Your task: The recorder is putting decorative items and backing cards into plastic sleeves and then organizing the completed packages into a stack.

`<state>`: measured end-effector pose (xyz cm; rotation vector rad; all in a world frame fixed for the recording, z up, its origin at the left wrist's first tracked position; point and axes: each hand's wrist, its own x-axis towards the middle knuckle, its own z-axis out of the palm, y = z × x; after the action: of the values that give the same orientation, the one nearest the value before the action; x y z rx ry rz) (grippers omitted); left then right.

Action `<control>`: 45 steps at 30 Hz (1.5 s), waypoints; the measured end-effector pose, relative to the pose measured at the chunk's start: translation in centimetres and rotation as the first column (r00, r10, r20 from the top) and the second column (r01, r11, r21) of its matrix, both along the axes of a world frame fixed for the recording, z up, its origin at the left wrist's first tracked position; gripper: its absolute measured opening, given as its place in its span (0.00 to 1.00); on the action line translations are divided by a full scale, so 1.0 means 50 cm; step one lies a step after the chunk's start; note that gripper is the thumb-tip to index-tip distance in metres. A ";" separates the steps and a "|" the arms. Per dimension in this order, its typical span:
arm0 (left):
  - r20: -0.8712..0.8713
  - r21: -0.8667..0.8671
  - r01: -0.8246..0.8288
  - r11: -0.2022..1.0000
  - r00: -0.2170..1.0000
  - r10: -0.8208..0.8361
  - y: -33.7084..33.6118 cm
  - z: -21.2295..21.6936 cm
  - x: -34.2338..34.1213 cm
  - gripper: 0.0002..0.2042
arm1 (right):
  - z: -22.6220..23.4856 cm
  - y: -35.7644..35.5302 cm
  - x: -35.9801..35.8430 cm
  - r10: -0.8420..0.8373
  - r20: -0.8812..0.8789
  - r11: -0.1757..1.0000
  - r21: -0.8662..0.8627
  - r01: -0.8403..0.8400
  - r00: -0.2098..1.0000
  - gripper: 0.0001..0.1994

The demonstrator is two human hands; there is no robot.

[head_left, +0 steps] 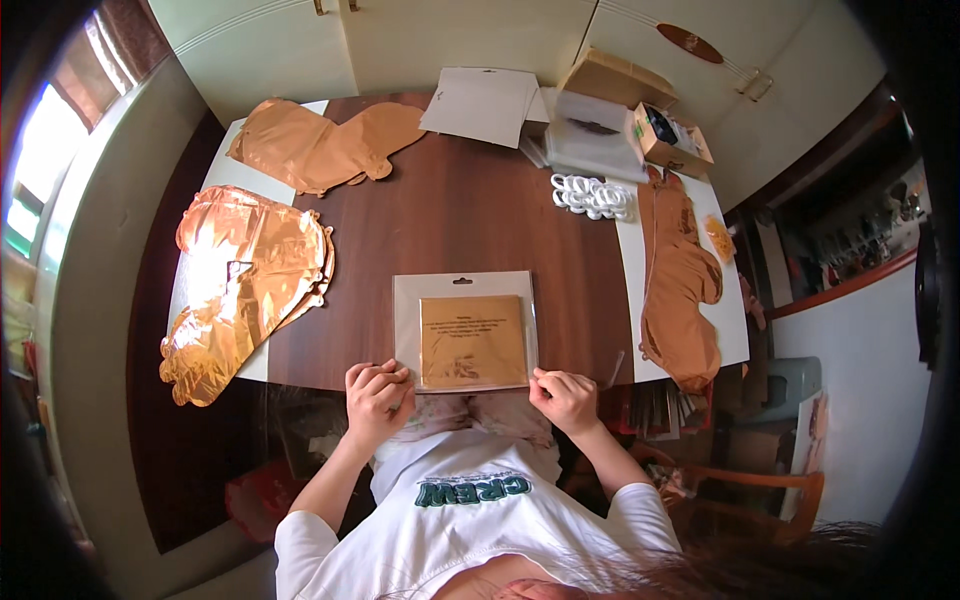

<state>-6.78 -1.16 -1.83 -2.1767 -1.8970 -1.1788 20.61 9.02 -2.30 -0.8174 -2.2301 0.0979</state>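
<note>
So both hands pinching the clear packet [465, 332] w/ gold foil inside: left hand [378, 392] fingers curled on bottom-left corner, right hand [565, 398] on bottom-right, at table [450, 210] edge.

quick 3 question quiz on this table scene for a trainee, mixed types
1. True or false: both hands grip the near edge of the clear packet holding a folded gold sheet.
2. What lies by the far right of the table? A) white plastic rings B) scissors C) a mug
3. Fill in: the shiny crumpled foil balloon lies to the person's ____.

Key: 1 true, left hand and right hand pinch its two near corners. 2 A. 3 left.
</note>
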 end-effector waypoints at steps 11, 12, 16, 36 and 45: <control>0.039 -0.004 -0.247 0.969 0.968 0.247 0.016 -0.012 0.036 0.07 | 0.001 -0.018 -0.027 -0.161 0.075 0.985 -0.041 0.165 0.984 0.12; 0.019 -0.012 -0.271 0.962 0.962 0.271 0.016 -0.012 0.037 0.08 | 0.004 -0.018 -0.028 -0.162 0.069 0.984 -0.068 0.167 0.984 0.12; -0.004 -0.017 -0.286 0.958 0.958 0.286 0.022 -0.007 0.039 0.10 | 0.006 -0.020 -0.027 -0.212 0.097 0.962 -0.156 0.226 0.972 0.11; -0.280 -0.343 0.035 0.939 0.950 -0.138 0.015 0.030 0.140 0.27 | 0.038 -0.030 -0.052 0.020 0.256 1.000 0.005 -0.022 0.966 0.11; -0.315 -0.354 -0.004 0.935 0.942 -0.115 0.016 0.028 0.126 0.26 | 0.031 -0.023 -0.046 0.001 0.183 0.999 -0.034 0.005 0.983 0.09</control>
<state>-0.47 -0.35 -0.44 -2.4190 -2.0221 -0.4511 18.31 7.85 -0.75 -0.8772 -2.4056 0.0621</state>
